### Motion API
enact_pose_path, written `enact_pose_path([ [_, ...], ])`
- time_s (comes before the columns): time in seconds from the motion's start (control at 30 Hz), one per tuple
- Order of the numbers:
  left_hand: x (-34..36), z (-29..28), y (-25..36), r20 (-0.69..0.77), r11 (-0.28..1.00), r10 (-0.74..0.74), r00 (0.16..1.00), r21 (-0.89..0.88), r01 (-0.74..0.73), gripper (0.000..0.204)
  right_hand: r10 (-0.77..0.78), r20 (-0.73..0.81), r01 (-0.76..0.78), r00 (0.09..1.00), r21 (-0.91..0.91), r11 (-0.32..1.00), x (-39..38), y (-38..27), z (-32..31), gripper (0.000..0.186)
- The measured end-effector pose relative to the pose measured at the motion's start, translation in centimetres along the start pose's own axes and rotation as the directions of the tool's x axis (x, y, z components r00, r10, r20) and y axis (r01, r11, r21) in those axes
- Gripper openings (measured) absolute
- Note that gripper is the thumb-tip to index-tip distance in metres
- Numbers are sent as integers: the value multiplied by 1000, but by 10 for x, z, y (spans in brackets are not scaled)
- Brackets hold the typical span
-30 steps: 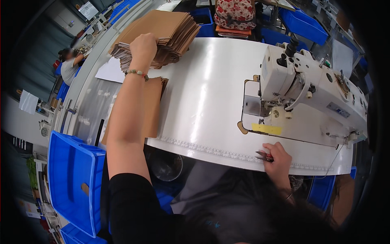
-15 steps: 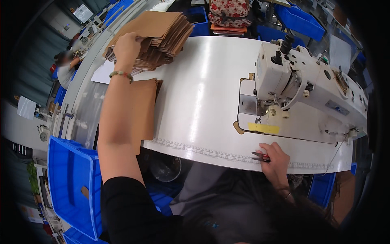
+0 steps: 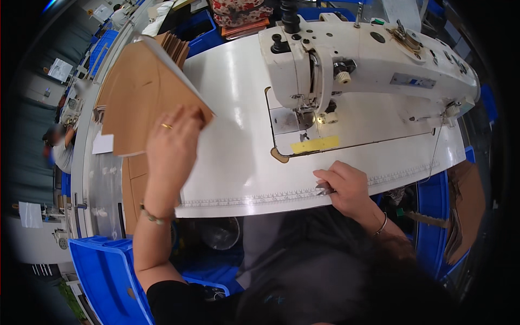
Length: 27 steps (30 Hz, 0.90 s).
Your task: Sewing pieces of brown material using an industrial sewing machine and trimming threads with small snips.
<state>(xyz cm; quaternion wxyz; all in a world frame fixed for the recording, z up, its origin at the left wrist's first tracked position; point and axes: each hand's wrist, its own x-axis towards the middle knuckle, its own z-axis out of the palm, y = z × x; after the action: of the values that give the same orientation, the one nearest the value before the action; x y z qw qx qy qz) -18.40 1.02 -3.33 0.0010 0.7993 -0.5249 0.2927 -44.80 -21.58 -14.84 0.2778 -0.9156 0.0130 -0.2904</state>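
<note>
My left hand (image 3: 174, 149) is closed on the near right corner of a flat brown panel (image 3: 132, 92), lifted over the left end of the white table. A pale underside shows along its tilted edge. Behind it, the stack of brown panels (image 3: 174, 47) is partly hidden. Another brown panel (image 3: 134, 187) lies below, at the table's left end. In front of the white sewing machine (image 3: 374, 59), near the table's front edge, my right hand (image 3: 346, 188) is closed round small thread snips (image 3: 325, 189). Their blades point left and the handle is hidden in my palm.
A ruler strip (image 3: 260, 199) runs along the front of the white table (image 3: 227, 157). Blue bins stand at lower left (image 3: 105, 279) and lower right (image 3: 431, 216), the right one beside brown pieces (image 3: 465, 211). A floral bundle (image 3: 241, 13) sits behind. Another person (image 3: 62, 149) is far left.
My left hand has come back from the stack toward me, bringing a brown panel. My right hand keeps hold of the snips. The view has shifted, so the machine appears farther left.
</note>
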Motion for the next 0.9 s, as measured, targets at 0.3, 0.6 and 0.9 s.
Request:
enact_pose_path([
  [0.3, -64, 26, 120, 120, 896, 165, 979, -433, -98, 16, -349, 131, 373, 928, -274, 887, 24, 7, 3, 37],
  [0.6, -89, 12, 81, 321, 894, -93, 943, -389, 221, 56, -295, 256, 380, 921, -409, 830, 46, 51, 6, 25],
  [0.9, -68, 36, 107, 397, 888, 64, 916, -442, 129, 78, -132, 212, 218, 968, -458, 862, 11, 76, -61, 26],
])
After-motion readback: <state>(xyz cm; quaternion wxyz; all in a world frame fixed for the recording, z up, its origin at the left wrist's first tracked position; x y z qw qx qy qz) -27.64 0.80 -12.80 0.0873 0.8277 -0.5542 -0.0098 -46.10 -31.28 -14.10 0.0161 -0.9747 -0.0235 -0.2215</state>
